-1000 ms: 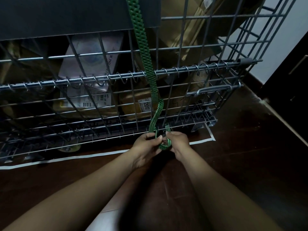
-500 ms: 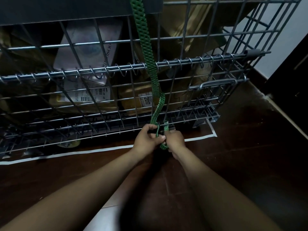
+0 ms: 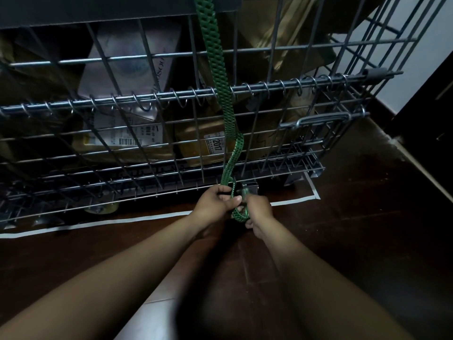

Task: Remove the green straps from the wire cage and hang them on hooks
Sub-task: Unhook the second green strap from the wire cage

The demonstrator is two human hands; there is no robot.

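A green woven strap (image 3: 215, 69) runs from the top of the view down the front of the wire cage (image 3: 157, 99) to its bottom edge. There it slackens and curls into a small loop between my hands. My left hand (image 3: 215, 204) grips the strap just above the loop, thumb across it. My right hand (image 3: 259, 211) holds the loop's other side, close to a small metal fitting (image 3: 248, 190) at the cage base. The strap's end is hidden by my fingers.
Cardboard boxes and parcels with labels (image 3: 215, 146) fill the cage. A white tape line (image 3: 98, 223) marks the dark floor around the cage base. A white wall (image 3: 416, 45) and a dark door (image 3: 436, 123) stand at the right. No hooks are in view.
Both hands have stayed at the cage's bottom edge, working the strap's lower loop. The view has dipped and closed in slightly; the loop hangs a little lower between my hands.
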